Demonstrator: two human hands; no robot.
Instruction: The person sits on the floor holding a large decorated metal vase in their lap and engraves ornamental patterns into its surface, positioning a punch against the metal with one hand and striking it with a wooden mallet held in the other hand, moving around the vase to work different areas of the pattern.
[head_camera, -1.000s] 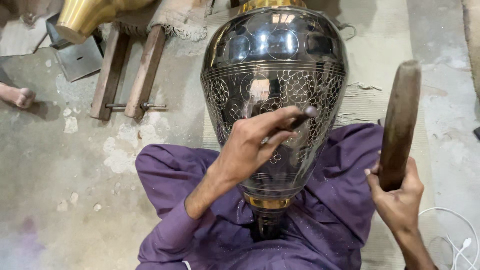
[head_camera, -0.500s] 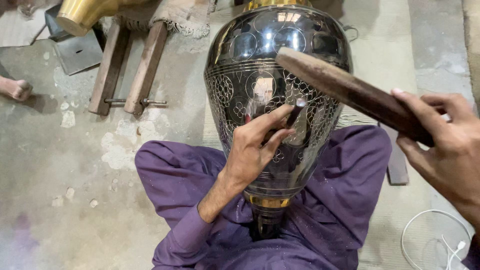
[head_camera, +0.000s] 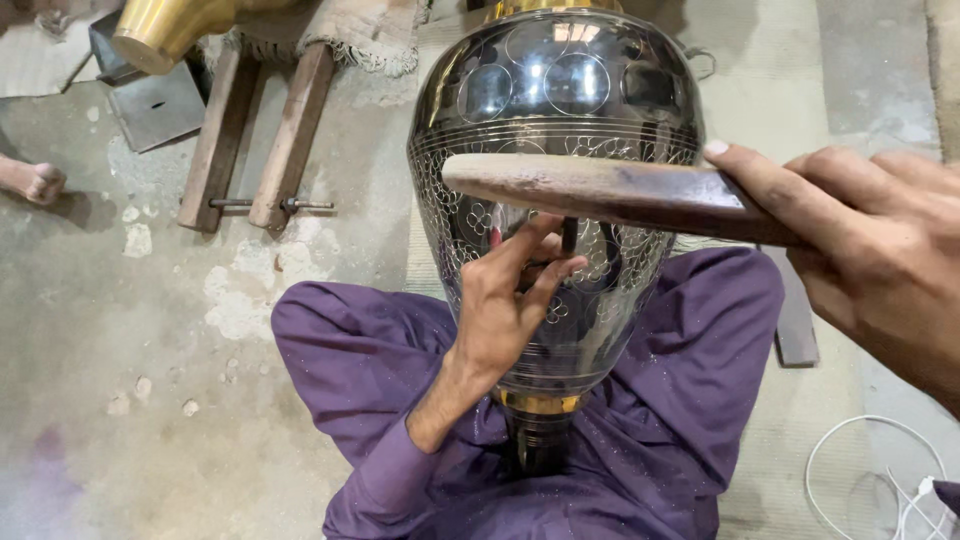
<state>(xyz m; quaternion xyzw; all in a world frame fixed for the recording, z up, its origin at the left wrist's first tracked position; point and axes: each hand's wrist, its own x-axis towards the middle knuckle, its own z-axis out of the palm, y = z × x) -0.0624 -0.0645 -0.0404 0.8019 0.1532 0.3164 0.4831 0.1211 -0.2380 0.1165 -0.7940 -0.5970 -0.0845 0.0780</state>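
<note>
Crosswise, wooden mallet in clenched right hand; upright chisel pinched by left hand.

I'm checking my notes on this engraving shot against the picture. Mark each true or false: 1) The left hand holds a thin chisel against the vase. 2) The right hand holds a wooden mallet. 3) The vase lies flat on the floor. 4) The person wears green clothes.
1) True: the left hand pinches a thin chisel against the dark engraved vase.
2) True: the right hand grips a wooden mallet.
3) False: it stands tilted in the person's lap.
4) False: the clothes are purple.
</note>
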